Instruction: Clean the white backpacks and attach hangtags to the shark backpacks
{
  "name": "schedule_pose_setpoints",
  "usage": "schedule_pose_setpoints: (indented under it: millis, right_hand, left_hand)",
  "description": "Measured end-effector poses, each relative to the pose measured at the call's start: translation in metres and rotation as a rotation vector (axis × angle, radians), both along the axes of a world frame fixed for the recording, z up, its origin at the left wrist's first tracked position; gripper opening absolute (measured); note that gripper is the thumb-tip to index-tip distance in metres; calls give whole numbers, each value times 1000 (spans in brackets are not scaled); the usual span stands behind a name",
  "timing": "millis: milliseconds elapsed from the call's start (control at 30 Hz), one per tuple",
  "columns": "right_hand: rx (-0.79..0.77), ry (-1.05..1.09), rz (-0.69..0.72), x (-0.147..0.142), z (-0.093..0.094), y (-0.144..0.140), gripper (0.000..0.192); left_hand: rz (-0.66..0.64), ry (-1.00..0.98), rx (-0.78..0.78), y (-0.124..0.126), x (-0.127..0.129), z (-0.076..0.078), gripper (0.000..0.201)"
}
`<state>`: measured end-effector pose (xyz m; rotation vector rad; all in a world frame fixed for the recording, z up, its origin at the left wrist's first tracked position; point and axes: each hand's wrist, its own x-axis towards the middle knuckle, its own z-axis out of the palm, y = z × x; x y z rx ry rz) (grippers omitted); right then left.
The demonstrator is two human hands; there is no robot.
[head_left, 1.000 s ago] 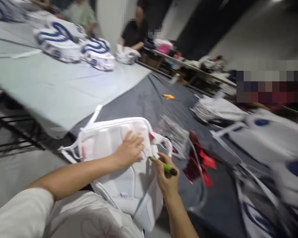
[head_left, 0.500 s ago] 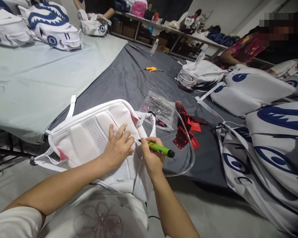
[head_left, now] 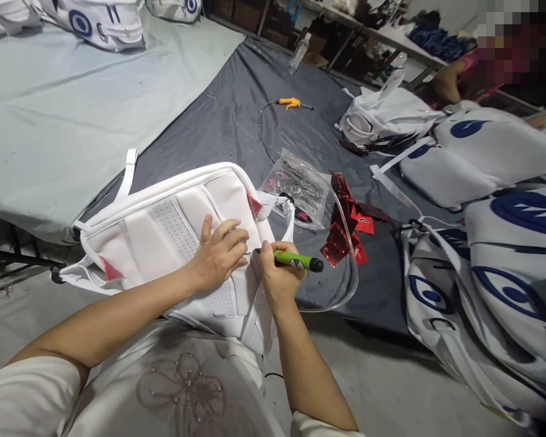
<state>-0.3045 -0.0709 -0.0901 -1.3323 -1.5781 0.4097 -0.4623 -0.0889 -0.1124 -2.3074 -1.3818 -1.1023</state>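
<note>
A white backpack (head_left: pixel 136 249) lies with its padded back panel up at the table's near edge, against my body. Spread over that panel, my left hand (head_left: pixel 221 252) presses on it with fingers apart. My right hand (head_left: pixel 283 273) grips a green marker pen (head_left: pixel 298 260), its dark tip pointing left at the panel just beside my left fingers. Whether the tip touches the fabric I cannot tell. Red triangular patches show at two of the bag's corners, and a white strap (head_left: pixel 126 176) sticks up behind it.
Past the bag lie a clear plastic bag (head_left: pixel 295 191) of small items, red foil pieces (head_left: pixel 341 224) and an orange air gun (head_left: pixel 290 103) on a hose. White backpacks with blue eyes (head_left: pixel 509 291) are piled at right. A bottle (head_left: pixel 299 53) stands at the back. Another person's arm (head_left: pixel 450 82) shows behind.
The view has tipped downward, so the far things sit higher in the picture. My left hand still rests on the backpack, and the marker in my right hand lies slightly flatter.
</note>
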Motion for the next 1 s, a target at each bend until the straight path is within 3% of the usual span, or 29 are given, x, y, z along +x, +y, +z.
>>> schedule_pose_setpoints:
  millis: [600,833,1000]
  right_hand:
    - [-50,-119,48,6,3,12,29]
    - [-116,-267,159,4,17,20,31]
    - [-183,-430,345,3,31,35,30]
  left_hand:
    - [44,7,77,3,1,-7,12]
    - [45,-14,81,2,2,-10,9]
    - [63,-40,110,2,4,-22,3]
